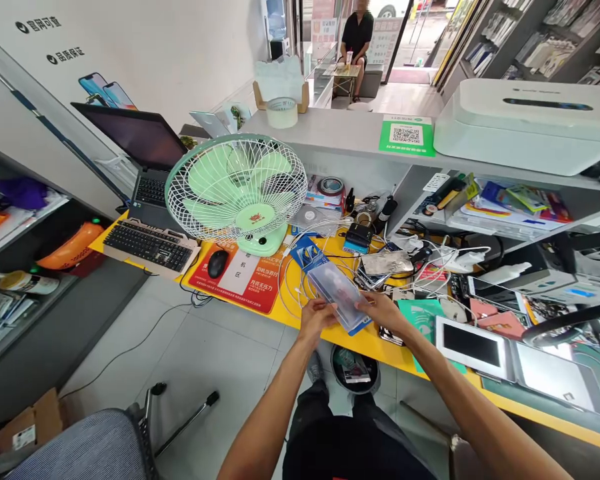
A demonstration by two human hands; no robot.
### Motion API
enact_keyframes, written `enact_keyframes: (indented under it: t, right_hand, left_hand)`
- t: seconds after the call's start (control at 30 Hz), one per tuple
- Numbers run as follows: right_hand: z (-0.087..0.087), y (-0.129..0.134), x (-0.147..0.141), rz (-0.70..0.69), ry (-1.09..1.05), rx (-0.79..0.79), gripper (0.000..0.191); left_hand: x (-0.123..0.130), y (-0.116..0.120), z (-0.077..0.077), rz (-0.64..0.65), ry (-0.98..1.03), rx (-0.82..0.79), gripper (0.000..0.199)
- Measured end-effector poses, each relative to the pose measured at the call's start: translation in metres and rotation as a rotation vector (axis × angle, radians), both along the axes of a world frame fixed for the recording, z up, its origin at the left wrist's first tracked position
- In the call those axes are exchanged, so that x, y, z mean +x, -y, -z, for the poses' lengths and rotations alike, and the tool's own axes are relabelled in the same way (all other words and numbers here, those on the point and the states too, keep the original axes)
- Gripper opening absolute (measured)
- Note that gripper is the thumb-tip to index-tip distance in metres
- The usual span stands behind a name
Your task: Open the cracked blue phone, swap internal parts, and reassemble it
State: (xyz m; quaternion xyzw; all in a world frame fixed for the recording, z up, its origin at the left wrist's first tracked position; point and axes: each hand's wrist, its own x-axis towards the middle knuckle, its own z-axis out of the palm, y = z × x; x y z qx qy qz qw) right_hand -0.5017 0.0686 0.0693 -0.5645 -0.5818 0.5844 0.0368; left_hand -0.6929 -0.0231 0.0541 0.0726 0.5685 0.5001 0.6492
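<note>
Over the front edge of the yellow desk, a blue-backed card with a clear plastic blister pack (pixel 341 293) is held between both hands. My left hand (pixel 318 316) grips its lower left edge, fingers curled against the plastic. On the opposite side, my right hand (pixel 381 309) pinches the right edge with the thumb lying over the clear front. Something reddish shows faintly through the plastic; I cannot make out what it is. White cables (pixel 300 280) lie coiled just behind the pack, and a black-and-white phone part (pixel 391 335) rests beside my right hand.
A green fan (pixel 255 217) stands left on the desk, near a mouse (pixel 218 264), keyboard (pixel 150 245) and laptop (pixel 153 190). Cables and phones crowd the right, with a white tablet (pixel 470 347). A bin (pixel 355 390) sits below; a person (pixel 357 40) sits beyond the counter.
</note>
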Motion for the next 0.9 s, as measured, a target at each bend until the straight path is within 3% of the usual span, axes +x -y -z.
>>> enact_keyframes:
  t: [0.2, 0.43, 0.67, 0.9]
  right_hand:
    - [0.001, -0.007, 0.001, -0.058, 0.041, 0.08, 0.035]
    - [0.0, -0.002, -0.005, -0.057, -0.004, 0.035, 0.035]
    - [-0.004, 0.029, -0.017, 0.109, -0.11, -0.034, 0.034]
    - [-0.002, 0.059, -0.034, 0.269, -0.24, -0.127, 0.033]
  left_hand:
    - [-0.01, 0.006, 0.004, 0.006, 0.092, -0.03, 0.038]
    - [-0.016, 0.009, 0.011, 0.001, 0.108, 0.032, 0.037]
    - [-0.043, 0.009, 0.012, 0.055, 0.076, 0.137, 0.037]
    - [-0.05, 0.003, 0.017, 0.084, -0.147, 0.196, 0.037]
